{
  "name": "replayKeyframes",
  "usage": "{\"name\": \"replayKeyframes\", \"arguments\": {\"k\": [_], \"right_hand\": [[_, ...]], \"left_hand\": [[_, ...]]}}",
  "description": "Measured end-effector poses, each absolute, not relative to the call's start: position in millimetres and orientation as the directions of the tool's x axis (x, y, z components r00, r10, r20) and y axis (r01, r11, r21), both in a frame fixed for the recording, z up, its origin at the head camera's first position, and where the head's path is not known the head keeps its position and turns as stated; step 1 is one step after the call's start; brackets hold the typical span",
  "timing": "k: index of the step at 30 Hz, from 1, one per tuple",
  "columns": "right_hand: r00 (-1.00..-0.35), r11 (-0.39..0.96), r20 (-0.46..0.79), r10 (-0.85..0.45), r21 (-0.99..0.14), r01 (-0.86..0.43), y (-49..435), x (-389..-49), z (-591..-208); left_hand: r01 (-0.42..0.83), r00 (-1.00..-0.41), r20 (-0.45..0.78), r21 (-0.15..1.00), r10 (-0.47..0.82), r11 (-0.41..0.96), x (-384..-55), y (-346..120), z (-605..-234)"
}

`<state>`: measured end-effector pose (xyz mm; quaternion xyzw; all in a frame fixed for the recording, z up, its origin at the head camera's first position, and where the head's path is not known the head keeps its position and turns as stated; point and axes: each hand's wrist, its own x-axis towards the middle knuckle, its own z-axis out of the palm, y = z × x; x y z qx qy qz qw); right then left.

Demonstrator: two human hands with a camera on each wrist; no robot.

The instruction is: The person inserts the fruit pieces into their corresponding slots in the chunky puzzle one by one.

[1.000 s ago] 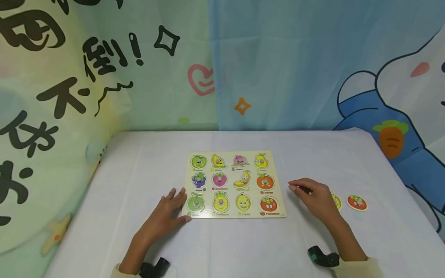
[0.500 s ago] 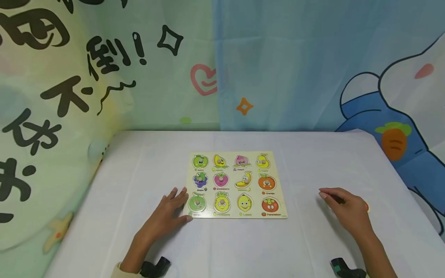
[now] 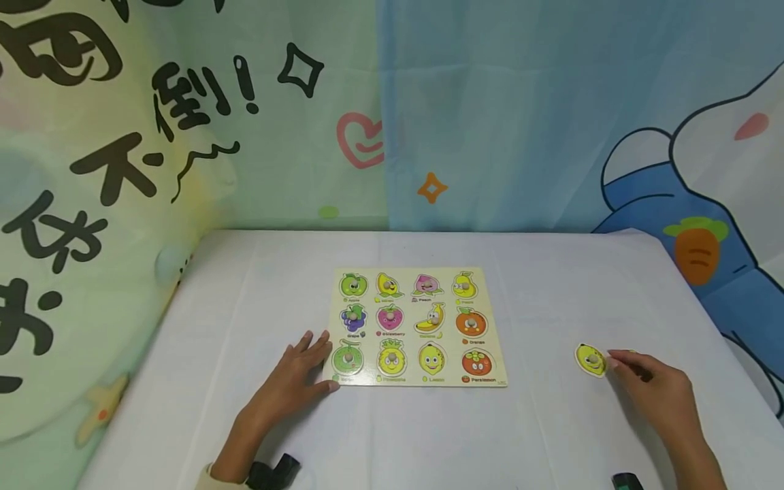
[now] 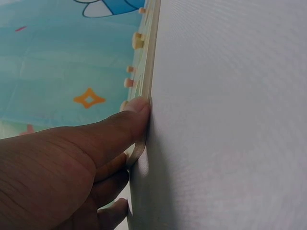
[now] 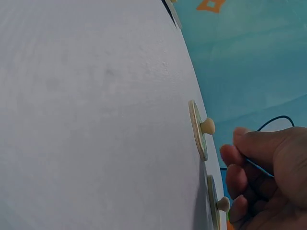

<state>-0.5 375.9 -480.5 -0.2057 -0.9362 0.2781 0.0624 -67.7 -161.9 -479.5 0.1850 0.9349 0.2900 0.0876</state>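
Note:
A wooden fruit puzzle board lies flat on the white-covered table, printed with rows of cartoon fruits. Many carry knobs; the lemon and persimmon spots in the front row show none. My left hand holds the board's front left corner, thumb along the front edge and fingers on the left edge. In the left wrist view, the thumb presses the board's edge. To the right lies a lemon puzzle piece. My right hand hovers beside it, holding nothing, fingers loosely bent. It mostly hides a second knobbed piece.
The white tablecloth covers the whole table. A printed curtain hangs behind and at the left. Black wrist devices are worn near both hands, the left one at the table's front.
My right hand has moved right and toward the front, away from the board, uncovering the lemon piece and covering the persimmon piece. The left hand stays at the board's corner.

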Motion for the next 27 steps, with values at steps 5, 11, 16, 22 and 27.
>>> {"name": "replayKeyframes", "arguments": {"k": [5,11,16,22,27], "right_hand": [[-0.932,0.792,-0.011,0.362,-0.524,0.314,371,-3,-483],[-0.953,0.809,-0.031,0.302,-0.520,0.273,363,-10,-480],[-0.955,0.818,-0.029,0.296,-0.508,0.270,358,-16,-481],[-0.956,0.840,-0.026,0.292,-0.471,0.270,356,-21,-480],[-0.959,0.851,-0.003,0.283,-0.461,0.252,356,-22,-474]], "left_hand": [[0.290,-0.916,-0.066,0.573,0.396,0.767,-69,-163,-479],[0.294,-0.914,-0.064,0.578,0.402,0.761,-68,-162,-480],[0.291,-0.916,-0.063,0.578,0.397,0.763,-67,-163,-480],[0.288,-0.915,-0.069,0.577,0.396,0.765,-67,-163,-481],[0.286,-0.915,-0.074,0.574,0.397,0.767,-68,-162,-480]]}}
